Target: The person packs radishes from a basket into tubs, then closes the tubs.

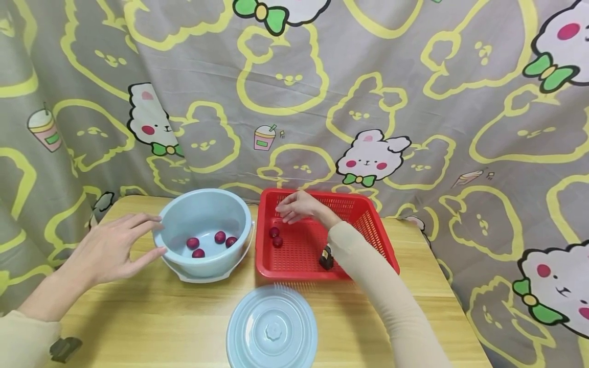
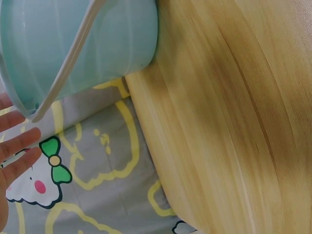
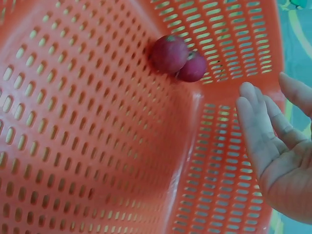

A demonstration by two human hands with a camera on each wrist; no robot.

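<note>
My left hand (image 1: 112, 248) is at the left side of a light-blue bucket (image 1: 202, 268), fingers stretched and thumb apart. Its fingertips are at the bucket's rim; whether they touch it I cannot tell. Several small, round, dark-red fruits (image 1: 193, 243) lie on the bucket's floor. Over the back left part of a red perforated plastic basket (image 1: 303, 266), my right hand (image 1: 301, 205) hovers with loosely bent fingers and nothing in them. Two more dark-red fruits (image 3: 169, 54) lie together in a corner of the basket, apart from that hand.
A round light-blue lid (image 1: 273, 332) lies on the wooden table (image 1: 152, 322) in front of the bucket and basket. The bucket's pale handle (image 2: 73, 58) hangs down its side. A patterned grey curtain (image 1: 207, 76) hangs behind the table.
</note>
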